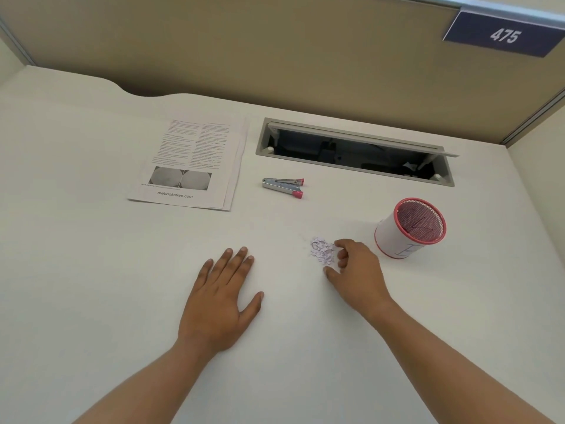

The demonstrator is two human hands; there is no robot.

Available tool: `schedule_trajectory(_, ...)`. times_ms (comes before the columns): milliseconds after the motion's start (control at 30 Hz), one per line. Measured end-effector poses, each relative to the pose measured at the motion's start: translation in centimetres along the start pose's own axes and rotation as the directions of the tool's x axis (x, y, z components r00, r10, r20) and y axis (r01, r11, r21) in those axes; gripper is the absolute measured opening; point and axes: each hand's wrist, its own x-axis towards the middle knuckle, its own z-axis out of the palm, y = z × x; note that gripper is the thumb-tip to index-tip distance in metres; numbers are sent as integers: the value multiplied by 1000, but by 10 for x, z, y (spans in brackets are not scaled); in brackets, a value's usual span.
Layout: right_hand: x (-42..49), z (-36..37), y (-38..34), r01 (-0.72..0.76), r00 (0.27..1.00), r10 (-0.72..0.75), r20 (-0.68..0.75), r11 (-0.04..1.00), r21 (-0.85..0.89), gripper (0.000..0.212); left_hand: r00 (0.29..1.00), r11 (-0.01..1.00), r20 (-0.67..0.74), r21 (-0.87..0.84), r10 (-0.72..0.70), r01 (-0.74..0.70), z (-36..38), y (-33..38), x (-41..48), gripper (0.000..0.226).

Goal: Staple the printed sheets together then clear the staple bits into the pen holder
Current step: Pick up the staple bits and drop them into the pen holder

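The printed sheets lie stacked on the white desk at the back left, slightly fanned. To their right rests a small metal stapler with red tips. A little pile of pale purple paper bits sits in the middle of the desk. My right hand is right beside the pile, fingers curled around its right edge, holding nothing that I can see. A red mesh pen holder wrapped in white paper stands just right of that hand. My left hand lies flat on the desk, fingers spread, left of the pile.
An open cable hatch is sunk into the desk behind the stapler. A beige partition with a blue "475" label closes the back.
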Motion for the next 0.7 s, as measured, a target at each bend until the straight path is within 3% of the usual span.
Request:
schedule_trajectory(100, 16, 6, -13, 38, 999, -40, 34, 998, 51, 35, 1000, 1000, -5, -3, 2, -2, 0, 1, 0, 67)
schedule_trajectory(200, 38, 2, -20, 56, 997, -52, -54, 996, 74, 31, 1000, 1000, -9, -3, 5, -5, 0, 0, 0, 67)
schedule_trajectory(267, 51, -1, -18, 51, 996, -47, -75, 997, 53, 42, 1000, 1000, -8, -3, 6, -6, 0, 0, 0, 67)
schedule_trajectory(367, 63, 5, -13, 21, 998, -20, 57, 999, -31, 63, 1000, 1000, -9, -11, 9, -9, 1, -1, 0, 67)
schedule_trajectory(467, 59, 19, -18, 149, 983, -138, 121, 985, -83, 63, 1000, 1000, -4, -4, 3, -3, 1, 0, 1, 67)
schedule_trajectory(700, 33, 32, -16, 438, 883, -427, 195, 899, -14, 49, 1000, 1000, -1, 1, 1, -1, 0, 0, 1, 67)
